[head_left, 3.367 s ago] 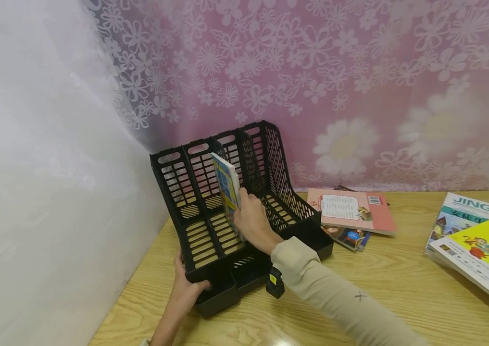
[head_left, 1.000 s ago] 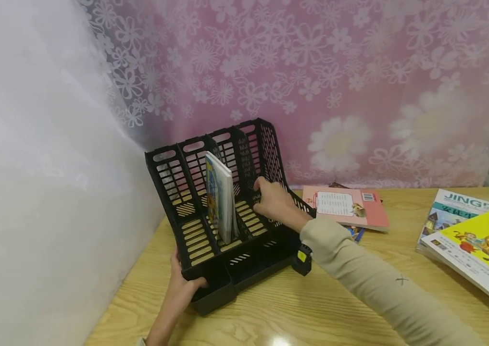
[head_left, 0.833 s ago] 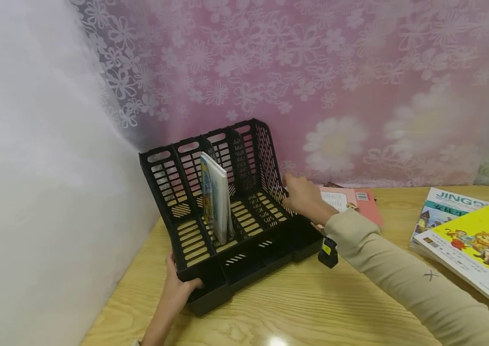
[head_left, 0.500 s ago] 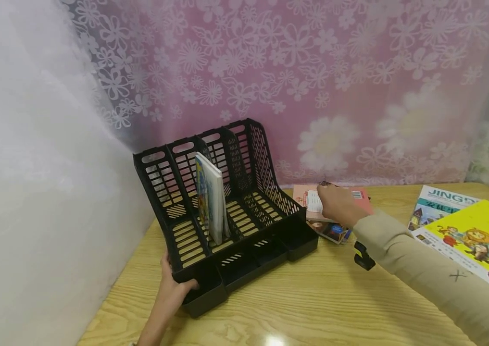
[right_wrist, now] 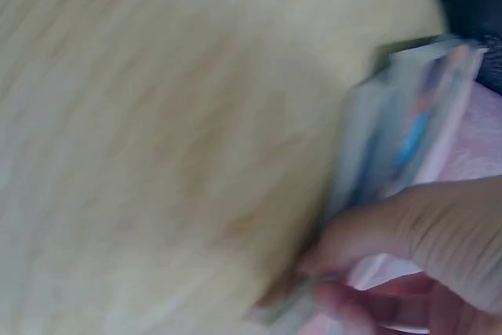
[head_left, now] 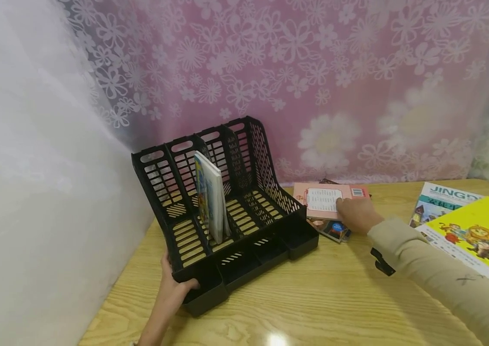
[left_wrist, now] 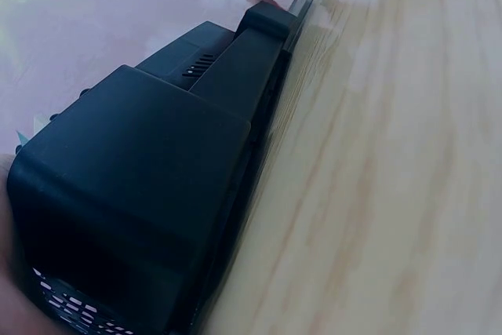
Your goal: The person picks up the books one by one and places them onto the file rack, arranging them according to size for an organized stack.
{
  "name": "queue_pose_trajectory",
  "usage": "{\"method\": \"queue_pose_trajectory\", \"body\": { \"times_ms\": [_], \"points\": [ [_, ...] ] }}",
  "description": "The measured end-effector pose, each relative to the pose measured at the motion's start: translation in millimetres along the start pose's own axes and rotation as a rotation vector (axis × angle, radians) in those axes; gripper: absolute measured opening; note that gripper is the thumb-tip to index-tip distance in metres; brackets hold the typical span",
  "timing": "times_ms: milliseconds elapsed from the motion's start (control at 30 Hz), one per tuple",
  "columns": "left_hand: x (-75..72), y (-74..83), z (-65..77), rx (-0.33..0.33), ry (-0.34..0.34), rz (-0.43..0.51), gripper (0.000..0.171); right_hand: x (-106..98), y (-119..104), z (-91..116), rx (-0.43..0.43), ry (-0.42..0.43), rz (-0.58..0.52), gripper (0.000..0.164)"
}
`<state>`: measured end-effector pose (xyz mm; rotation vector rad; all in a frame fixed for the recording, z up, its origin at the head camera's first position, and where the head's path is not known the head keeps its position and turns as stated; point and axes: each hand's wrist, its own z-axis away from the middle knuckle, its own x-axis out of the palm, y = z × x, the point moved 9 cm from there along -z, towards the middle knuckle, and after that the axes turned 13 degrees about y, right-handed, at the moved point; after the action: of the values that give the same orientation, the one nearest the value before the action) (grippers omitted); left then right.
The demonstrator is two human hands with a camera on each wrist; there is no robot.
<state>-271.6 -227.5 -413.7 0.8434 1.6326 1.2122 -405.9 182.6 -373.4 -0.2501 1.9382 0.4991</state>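
In the head view my left hand (head_left: pixel 174 288) grips the front left corner of a black desktop file rack (head_left: pixel 244 274), with the thumb inside its front left tray. One compartment of the rack holds several thin books (head_left: pixel 215 202) standing upright. My right hand (head_left: pixel 358 214) is on the right front part of a pink book (head_left: pixel 305 196), which lies on top of other books (head_left: pixel 328 228). In the right wrist view its thumb and bent fingers are at the edge of that pile; blur hides whether they pinch the book.
A yellow picture book (head_left: pixel 478 235) lies over a book with "JING" lettering (head_left: pixel 439 197) at the right of the wooden table (head_left: pixel 296 298). A white wall (head_left: pixel 54 192) borders the left side, and a pink flowered curtain (head_left: pixel 279 72) hangs behind.
My right hand has let go of the upright books, left the rack and moved right onto the pink book. My left hand still grips the rack's corner.
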Motion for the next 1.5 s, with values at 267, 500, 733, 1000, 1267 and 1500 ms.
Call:
{"method": "queue_pose_trajectory", "body": {
  "times_ms": [267,500,733,1000,1267,1500],
  "points": [
    [1.0,2.4,0.7,-0.001,0.007,0.044,0.117,10.0,-8.0,11.8,-0.086,0.12,0.28,0.045],
    [-1.1,1.6,0.0,-0.001,0.003,0.005,0.118,0.6,-9.7,8.7,-0.073,0.168,0.188,0.014],
    [-1.4,-0.5,1.3,-0.011,0.004,-0.004,0.115,-6.2,-16.9,8.2,-0.116,0.281,0.119,0.028],
    [-1.4,-0.4,0.2,-0.015,0.012,0.025,0.117,-11.9,-13.4,-0.7,-0.08,0.223,0.039,0.02],
    [-1.7,2.1,0.2,0.004,0.019,0.037,0.117,-35.6,6.2,-0.3,0.036,0.226,-0.086,0.013],
    [-2.1,0.0,-0.6,-0.003,0.008,0.022,0.116,-68.0,17.9,3.2,0.111,0.356,-0.294,0.014]
  ]
}}
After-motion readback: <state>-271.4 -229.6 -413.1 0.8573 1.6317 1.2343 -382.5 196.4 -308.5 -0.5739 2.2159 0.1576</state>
